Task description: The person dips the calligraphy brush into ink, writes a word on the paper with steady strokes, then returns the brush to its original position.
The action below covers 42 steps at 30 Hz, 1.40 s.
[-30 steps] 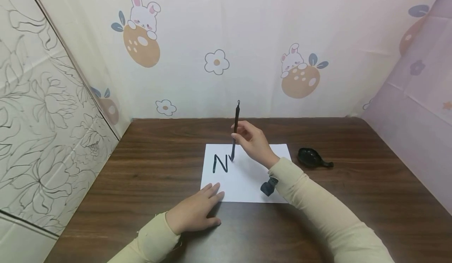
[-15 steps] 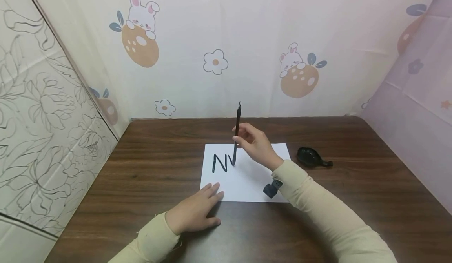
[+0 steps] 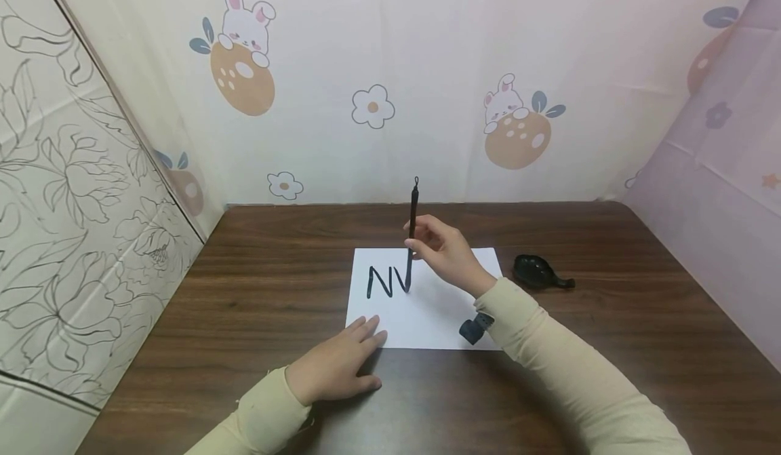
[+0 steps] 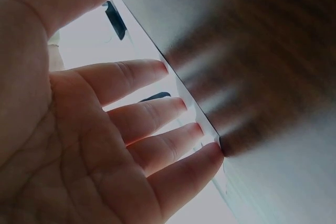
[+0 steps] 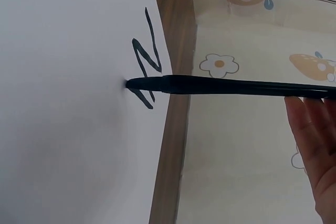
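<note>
"Holding what, exactly, is the right hand (image 3: 450,255)?"

"A slim, straight black brush (image 3: 414,204) with a thin loop at its top. Thumb and fingers pinch the handle, and the brush stands nearly upright, its top leaning slightly to the right."

"And where is its tip?"

"Down on the white rectangular sheet of paper (image 3: 427,323), touching it. From the right wrist's view, the bristles meet the lower end of a short, slanting black stroke (image 3: 399,278). Just left of that stroke stands a bold black letter N (image 3: 381,282)."

"What does the left hand (image 3: 337,368) do?"

"It lies with its fingers straight and a little spread, palm down. The fingertips rest on the near left corner of the sheet, while the thumb points out past the paper's near edge. It grasps nothing."

"Anything beside the paper?"

"To its right, near but apart, a glossy black leaf-shaped dish (image 3: 534,272) with a stubby handle. Both sit on the dark brown wood-grain table (image 3: 274,272)."

"What hangs under the right wrist?"

"A small, dark, blocky device (image 3: 472,331), by the cuff of the pale cream sleeve (image 3: 567,367). Behind the table is a white curtain (image 3: 427,48) printed with rabbits, orange fruit shapes and flowers."
</note>
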Each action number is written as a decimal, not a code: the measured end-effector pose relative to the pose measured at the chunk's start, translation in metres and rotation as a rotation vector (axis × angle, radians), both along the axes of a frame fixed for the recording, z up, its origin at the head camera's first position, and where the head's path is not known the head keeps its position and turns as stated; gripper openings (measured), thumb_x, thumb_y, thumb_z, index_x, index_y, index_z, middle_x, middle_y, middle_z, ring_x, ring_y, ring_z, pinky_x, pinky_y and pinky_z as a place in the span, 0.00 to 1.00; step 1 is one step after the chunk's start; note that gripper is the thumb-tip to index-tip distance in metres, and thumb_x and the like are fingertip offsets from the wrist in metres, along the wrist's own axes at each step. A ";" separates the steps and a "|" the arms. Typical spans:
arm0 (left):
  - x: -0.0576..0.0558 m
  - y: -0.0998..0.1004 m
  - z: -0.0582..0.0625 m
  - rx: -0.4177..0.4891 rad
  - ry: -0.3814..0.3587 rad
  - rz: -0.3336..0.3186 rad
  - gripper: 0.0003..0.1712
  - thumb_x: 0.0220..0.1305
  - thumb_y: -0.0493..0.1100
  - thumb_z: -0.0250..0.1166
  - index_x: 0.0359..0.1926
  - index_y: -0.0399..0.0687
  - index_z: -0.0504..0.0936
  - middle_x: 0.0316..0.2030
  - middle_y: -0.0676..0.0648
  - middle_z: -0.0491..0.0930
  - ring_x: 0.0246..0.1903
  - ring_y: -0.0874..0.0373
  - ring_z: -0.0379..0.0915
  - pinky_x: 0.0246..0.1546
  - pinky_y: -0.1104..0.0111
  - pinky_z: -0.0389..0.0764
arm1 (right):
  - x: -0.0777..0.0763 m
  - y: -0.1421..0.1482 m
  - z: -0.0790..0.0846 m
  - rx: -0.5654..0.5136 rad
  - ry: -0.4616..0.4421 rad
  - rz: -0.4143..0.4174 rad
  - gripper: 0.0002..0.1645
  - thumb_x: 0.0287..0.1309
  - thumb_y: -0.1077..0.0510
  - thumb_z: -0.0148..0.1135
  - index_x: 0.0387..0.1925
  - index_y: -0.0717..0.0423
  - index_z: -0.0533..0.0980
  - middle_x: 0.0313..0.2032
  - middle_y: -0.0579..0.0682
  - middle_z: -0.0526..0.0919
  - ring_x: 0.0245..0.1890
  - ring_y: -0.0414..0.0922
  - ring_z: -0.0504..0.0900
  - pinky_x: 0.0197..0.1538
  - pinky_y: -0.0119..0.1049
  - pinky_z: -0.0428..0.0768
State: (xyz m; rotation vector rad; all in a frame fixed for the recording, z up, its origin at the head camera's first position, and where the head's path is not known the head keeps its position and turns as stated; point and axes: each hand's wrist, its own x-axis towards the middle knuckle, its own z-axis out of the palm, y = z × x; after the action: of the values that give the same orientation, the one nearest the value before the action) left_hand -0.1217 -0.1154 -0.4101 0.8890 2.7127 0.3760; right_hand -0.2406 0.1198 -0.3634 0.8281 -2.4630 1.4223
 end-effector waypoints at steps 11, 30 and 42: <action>0.001 0.000 0.000 -0.005 -0.003 0.004 0.40 0.61 0.57 0.66 0.70 0.48 0.67 0.74 0.42 0.58 0.74 0.44 0.54 0.71 0.51 0.63 | 0.001 0.002 0.001 -0.001 -0.006 0.012 0.19 0.61 0.64 0.64 0.53 0.53 0.75 0.35 0.53 0.81 0.31 0.44 0.85 0.38 0.32 0.86; 0.000 -0.001 0.003 0.001 0.010 -0.003 0.40 0.60 0.56 0.66 0.69 0.46 0.68 0.74 0.41 0.59 0.73 0.42 0.55 0.70 0.51 0.64 | -0.008 0.006 0.003 -0.008 -0.016 0.008 0.17 0.64 0.59 0.62 0.54 0.52 0.74 0.37 0.52 0.81 0.32 0.44 0.84 0.39 0.32 0.86; -0.001 0.000 0.002 0.002 0.001 0.006 0.39 0.61 0.56 0.66 0.70 0.46 0.68 0.74 0.41 0.59 0.73 0.43 0.55 0.70 0.51 0.64 | -0.015 0.008 0.000 -0.014 0.002 -0.021 0.17 0.64 0.59 0.62 0.54 0.51 0.75 0.36 0.52 0.82 0.33 0.47 0.86 0.41 0.37 0.86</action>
State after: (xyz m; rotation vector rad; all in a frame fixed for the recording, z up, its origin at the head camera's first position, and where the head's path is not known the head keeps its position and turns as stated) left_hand -0.1224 -0.1149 -0.4079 0.8816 2.7174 0.3799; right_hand -0.2553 0.1279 -0.3632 0.7985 -2.4496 1.4292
